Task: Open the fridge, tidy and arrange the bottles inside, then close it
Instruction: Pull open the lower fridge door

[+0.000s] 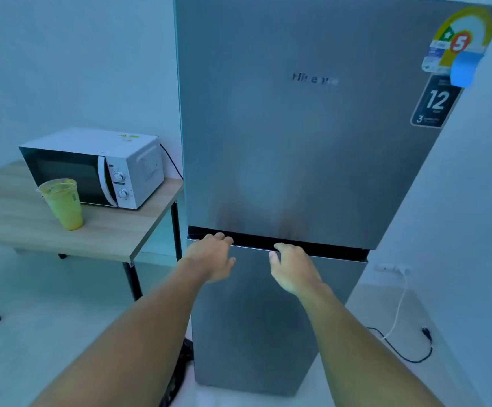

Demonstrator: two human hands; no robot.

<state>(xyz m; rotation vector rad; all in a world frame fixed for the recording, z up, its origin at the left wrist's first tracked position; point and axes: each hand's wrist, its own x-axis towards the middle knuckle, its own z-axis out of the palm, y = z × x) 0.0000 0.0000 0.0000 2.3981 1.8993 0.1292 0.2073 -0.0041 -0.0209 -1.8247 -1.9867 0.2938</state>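
Reaching for the closed Hisense fridge [297, 142], you set your empty, loosely spread left hand [211, 259] and right hand [293, 270] at its door gap [312, 248], ready to pull.

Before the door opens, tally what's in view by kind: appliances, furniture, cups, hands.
Appliances: 2, fridge and microwave
Furniture: 1, wooden table
Cups: 1, yellow-green plastic cup
Hands: 2, left hand and right hand
Total: 6
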